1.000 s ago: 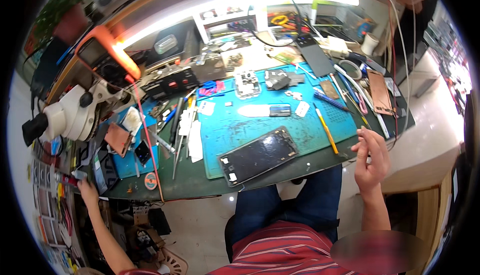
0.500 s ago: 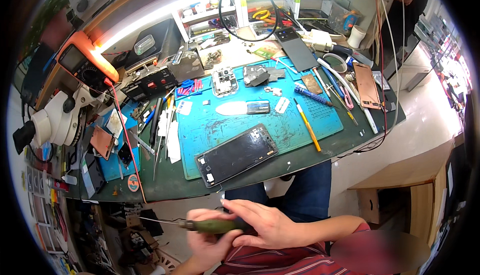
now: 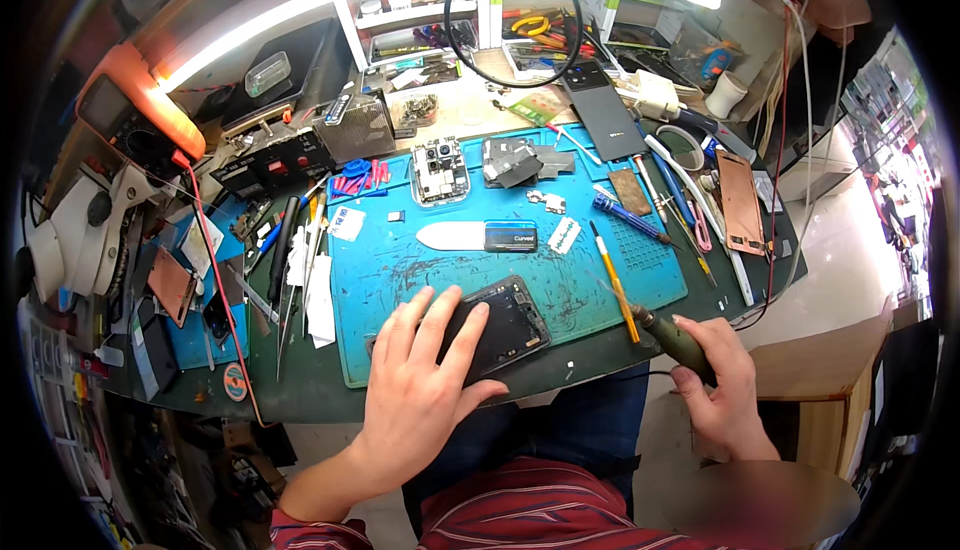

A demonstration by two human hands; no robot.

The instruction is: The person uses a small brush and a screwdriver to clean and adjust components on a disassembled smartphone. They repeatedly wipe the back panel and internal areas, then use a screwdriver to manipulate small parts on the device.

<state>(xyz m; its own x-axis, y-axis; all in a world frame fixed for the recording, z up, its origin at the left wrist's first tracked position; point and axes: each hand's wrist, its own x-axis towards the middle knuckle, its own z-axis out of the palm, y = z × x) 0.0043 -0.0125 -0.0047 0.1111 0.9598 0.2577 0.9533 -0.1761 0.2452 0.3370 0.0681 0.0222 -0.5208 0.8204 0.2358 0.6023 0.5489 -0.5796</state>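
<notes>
A dark phone body [image 3: 513, 325] lies slantwise on the near part of the blue work mat [image 3: 380, 275]. My left hand [image 3: 420, 395] rests across it, fingers stretched and slightly apart, covering its left portion. At the bench's front edge on the right, my right hand [image 3: 722, 380] is wrapped round a green-handled tool [image 3: 678, 342] with a thin metal shaft pointing up and left. Its tip is faint against the mat, near a yellow pen-like tool [image 3: 615, 285]. A dark cord trails beside the right hand. Beyond the phone lies a flat pry blade [image 3: 475, 237] with a dark handle.
Phone parts in a clear case [image 3: 440, 172], dark flat pieces [image 3: 525, 162] and a blue screwdriver [image 3: 630, 218] sit on the mat. A black phone [image 3: 605, 115] lies behind. An orange multimeter [image 3: 140, 120] stands left, its red lead [image 3: 215, 270] crossing the bench.
My hands have separated. The left has let go of the green-handled tool and now lies on the phone; the right has carried the tool rightward. The view has shifted slightly.
</notes>
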